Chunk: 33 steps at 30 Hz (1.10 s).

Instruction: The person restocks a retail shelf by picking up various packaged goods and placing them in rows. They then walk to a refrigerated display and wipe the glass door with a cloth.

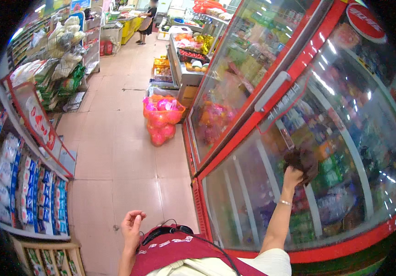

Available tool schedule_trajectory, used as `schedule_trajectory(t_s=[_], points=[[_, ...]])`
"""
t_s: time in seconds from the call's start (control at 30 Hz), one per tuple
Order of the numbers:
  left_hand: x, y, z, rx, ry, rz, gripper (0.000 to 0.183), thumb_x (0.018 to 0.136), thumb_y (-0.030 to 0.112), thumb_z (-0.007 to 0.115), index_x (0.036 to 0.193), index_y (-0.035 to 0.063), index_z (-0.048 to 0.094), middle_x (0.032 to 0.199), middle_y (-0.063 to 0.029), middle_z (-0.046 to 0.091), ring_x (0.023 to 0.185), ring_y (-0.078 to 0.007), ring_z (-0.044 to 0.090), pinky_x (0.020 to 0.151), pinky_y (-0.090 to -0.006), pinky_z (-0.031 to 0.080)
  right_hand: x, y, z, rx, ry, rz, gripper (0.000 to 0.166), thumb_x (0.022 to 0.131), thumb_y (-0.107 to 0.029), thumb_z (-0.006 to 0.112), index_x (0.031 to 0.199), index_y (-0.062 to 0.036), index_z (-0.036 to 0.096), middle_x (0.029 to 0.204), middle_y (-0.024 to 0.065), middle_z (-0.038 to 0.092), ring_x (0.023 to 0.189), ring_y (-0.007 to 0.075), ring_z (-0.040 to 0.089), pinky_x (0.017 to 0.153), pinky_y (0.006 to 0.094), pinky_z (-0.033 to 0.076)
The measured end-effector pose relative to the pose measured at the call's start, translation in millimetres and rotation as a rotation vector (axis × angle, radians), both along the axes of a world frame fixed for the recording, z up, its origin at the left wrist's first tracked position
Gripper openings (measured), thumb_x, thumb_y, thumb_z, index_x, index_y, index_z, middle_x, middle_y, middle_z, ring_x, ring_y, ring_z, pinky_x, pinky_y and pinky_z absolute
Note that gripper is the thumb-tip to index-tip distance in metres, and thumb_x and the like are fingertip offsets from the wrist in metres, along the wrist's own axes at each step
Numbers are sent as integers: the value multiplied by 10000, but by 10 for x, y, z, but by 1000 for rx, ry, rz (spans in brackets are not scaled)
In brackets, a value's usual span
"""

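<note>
My right hand (pixel 292 176) grips a dark brown cloth (pixel 303 162) and presses it to the glass door (pixel 253 179) of a red-framed display fridge. A bracelet circles that wrist. Above the cloth, a pale grey handle (pixel 273 91) is fixed to the red door frame (pixel 232 143). Behind the glass, shelves of packaged goods look blurred. My left hand (pixel 133 222) hangs in front of my waist, loosely curled, with nothing visible in it. It is beside my dark red apron (pixel 170 243), which bears writing.
A net bag of pink and orange round items (pixel 163 119) stands on the tiled floor (pixel 129 155) ahead. Left are a rack of small packets (pixel 36 196) and a stand of bagged goods (pixel 60 58). Produce crates (pixel 192 55) line the right; a person (pixel 146 22) stands far back.
</note>
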<state>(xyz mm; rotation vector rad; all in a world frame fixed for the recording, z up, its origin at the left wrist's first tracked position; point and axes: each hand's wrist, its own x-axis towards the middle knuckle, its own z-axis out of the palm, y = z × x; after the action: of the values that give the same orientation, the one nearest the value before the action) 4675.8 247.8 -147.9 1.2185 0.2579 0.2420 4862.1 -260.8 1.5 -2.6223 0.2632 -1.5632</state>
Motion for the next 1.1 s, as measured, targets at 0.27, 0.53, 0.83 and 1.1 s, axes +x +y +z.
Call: schedule_trajectory(t_s=[0.27, 0.53, 0.83, 1.1], points=[[1395, 557, -488, -8, 103, 188, 105, 911, 55, 491, 981, 0, 546, 868, -63, 603, 844, -130, 586, 778, -269, 473, 2080, 1119, 1527, -334, 128, 192, 251, 730, -88, 619, 971, -19, 637, 976, 211, 627, 911, 380, 590, 843, 441, 460], [3663, 1153, -609, 53, 43, 83, 100, 908, 81, 501, 960, 13, 552, 849, -64, 612, 799, -134, 592, 752, -271, 484, 4370, 885, 1875, -265, 94, -307, 345, 878, -243, 439, 1114, -29, 572, 1077, 237, 582, 998, 386, 560, 871, 449, 437], [5640, 1043, 113, 63, -60, -251, 90, 887, 70, 514, 932, 7, 560, 833, -72, 617, 781, -135, 589, 728, -265, 480, 4912, 1156, 2460, -919, 385, -262, 235, 606, -263, 642, 761, -93, 690, 897, 126, 623, 989, 297, 534, 1014, 457, 327], [6708, 609, -2, -45, -54, -311, 132, 905, 101, 547, 992, 19, 602, 940, -65, 621, 843, -152, 575, 784, -268, 462, 5001, 987, 4829, -843, -498, -1053, 445, 765, -423, 582, 1157, -213, 606, 1292, 94, 501, 1186, 277, 459, 964, 502, 342]])
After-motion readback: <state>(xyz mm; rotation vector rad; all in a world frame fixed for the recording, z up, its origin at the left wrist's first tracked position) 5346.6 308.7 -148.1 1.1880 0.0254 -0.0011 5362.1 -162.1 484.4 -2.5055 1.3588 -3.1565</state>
